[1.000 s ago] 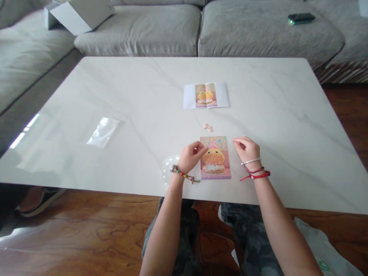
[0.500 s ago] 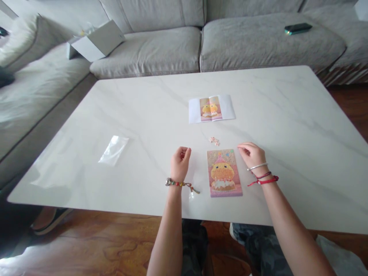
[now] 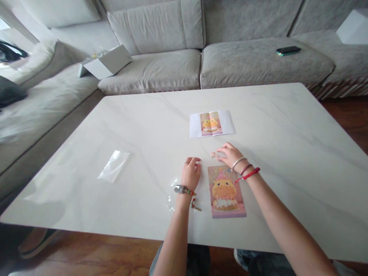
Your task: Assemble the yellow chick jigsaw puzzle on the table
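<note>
My right hand (image 3: 230, 155) reaches over the far edge of the puzzle, thumb and fingertips apart at a small heap of pinkish puzzle pieces (image 3: 214, 155). Part of that heap is hidden by the fingers. Below the hand lies a rectangular jigsaw puzzle (image 3: 225, 195) showing a yellow duck-like figure with a pink party hat and a cake. My left hand (image 3: 191, 173) hovers or rests left of the puzzle, fingers loosely bent, a gap between thumb and fingers, nothing visible in it. Beneath the left wrist is a clear, shiny round plastic item (image 3: 171, 197), partly covered by the arm.
A creased picture sheet (image 3: 227, 123) with the same duck lies beyond the pieces. To the left is a clear plastic bag (image 3: 114, 166) on the white marbled table (image 3: 149, 126). A grey sofa (image 3: 161, 69) behind holds a white box (image 3: 110, 63) and a phone (image 3: 288, 50).
My right hand has moved left and away from me, from beside the puzzle to the pieces. My left hand has loosened and shifted slightly right. The view has tilted up.
</note>
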`<state>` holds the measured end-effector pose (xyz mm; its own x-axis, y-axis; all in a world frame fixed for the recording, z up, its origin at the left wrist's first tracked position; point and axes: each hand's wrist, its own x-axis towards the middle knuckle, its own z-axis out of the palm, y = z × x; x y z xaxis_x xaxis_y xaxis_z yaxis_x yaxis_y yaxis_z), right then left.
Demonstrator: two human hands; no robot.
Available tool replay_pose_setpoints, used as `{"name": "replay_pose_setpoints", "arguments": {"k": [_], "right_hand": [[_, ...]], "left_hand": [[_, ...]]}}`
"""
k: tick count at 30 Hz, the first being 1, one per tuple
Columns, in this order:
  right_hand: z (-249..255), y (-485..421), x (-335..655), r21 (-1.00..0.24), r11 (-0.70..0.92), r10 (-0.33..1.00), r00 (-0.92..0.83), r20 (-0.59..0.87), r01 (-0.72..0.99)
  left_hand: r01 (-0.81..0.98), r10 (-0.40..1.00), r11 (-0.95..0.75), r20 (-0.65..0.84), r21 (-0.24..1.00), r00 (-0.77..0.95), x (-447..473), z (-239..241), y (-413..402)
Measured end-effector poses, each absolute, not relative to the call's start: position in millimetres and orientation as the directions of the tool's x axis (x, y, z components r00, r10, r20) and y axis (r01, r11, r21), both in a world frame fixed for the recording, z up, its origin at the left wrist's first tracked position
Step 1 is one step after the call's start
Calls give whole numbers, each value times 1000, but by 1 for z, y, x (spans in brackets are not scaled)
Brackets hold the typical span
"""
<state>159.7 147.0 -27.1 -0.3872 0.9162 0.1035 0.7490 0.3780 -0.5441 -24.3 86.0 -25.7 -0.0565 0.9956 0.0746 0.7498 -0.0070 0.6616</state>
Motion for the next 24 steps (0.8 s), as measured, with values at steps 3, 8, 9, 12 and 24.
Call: {"name": "replay_pose_setpoints", "arguments": {"k": [3,8,9,12,24], "right_hand": [[-27,154,154,-536,420,884,-465,57,732],[-17,146,160,-605,329,920,-391,31,725],[-13,140,165,-648,298,929,-369,28,701],[-2,114,181,-826,186,944,-329,1,533],[-3,45,168,-807,154,819,-530,-219,571]], "left_hand": [[777,997,-14,68,629,-37,-22,-23,87],[800,999,-33,52,599,3,-20,-20,87],[802,999,-40,51,596,12,-19,-19,86],[802,998,-58,47,595,37,-18,-19,85],[801,990,-135,41,583,137,-20,-17,77]]}}
